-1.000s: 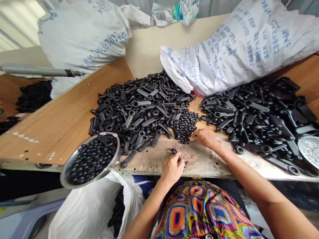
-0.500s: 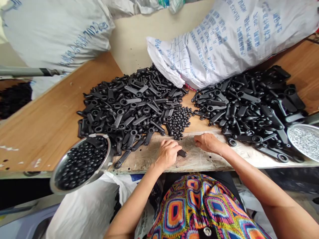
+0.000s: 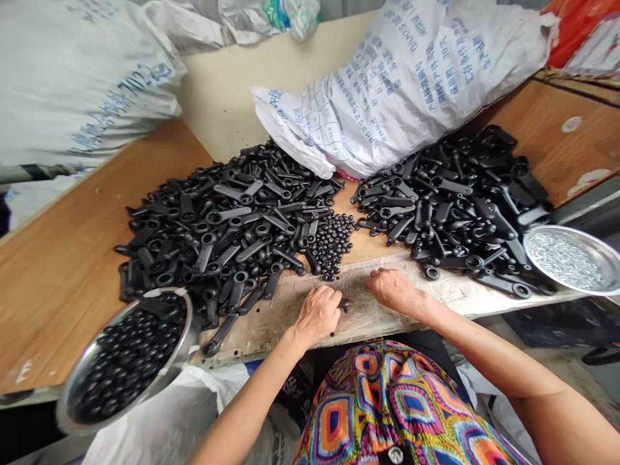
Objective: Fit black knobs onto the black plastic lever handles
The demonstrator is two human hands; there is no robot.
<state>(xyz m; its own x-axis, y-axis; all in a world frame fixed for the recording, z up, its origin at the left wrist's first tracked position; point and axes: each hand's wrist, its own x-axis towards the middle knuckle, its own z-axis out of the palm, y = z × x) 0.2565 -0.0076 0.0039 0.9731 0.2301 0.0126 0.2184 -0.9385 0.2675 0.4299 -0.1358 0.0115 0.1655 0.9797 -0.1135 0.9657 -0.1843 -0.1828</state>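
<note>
While the left hand curls over a smooth black part, the right hand bunches—contents unclear.

Blue "702" on left white sack, "30" on right sack

Soft, fairly bright light is falling across the desk, laying a pale sheen on its front edge and small glints on the black balls, while the wide lens is bending the outer areas and the lower left bowl's rim is blurring.
</note>
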